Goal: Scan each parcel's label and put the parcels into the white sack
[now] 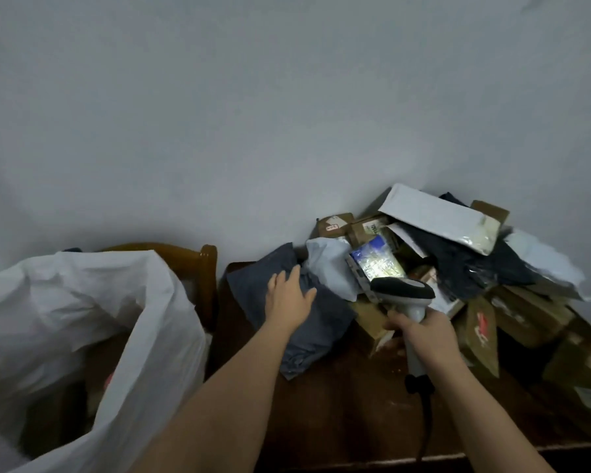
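**Parcel scanning station: grey mailer under the left hand, scanner aimed at the pile**

Head view.

- Left hand (289, 295): laid flat on a dark grey poly mailer (297, 312), fingers (284, 278) straight and spread, nothing clasped. The placement is judged to steady or draw the mailer for its turn.
- Right hand (423, 336): fingers wrapped round the handle of a corded barcode scanner (405, 291). The scanner head is pointed away from the person, and its light falls on a blue-and-white labelled packet (377, 264) just beyond it, presumably so that the label can be read.
- Parcel pile (458, 254): cardboard boxes, pale and dark mailers and a long white envelope (437, 216), heaped against the wall on the right part of the wooden counter (338, 404). The grey mailer lies at the pile's left edge, nearest the sack.
- White sack (82, 319): held open at the left, beside the counter, its mouth turned up so parcels can be dropped in. What lies inside cannot be made out.
- Wooden chair back (198, 261): seen behind the sack.
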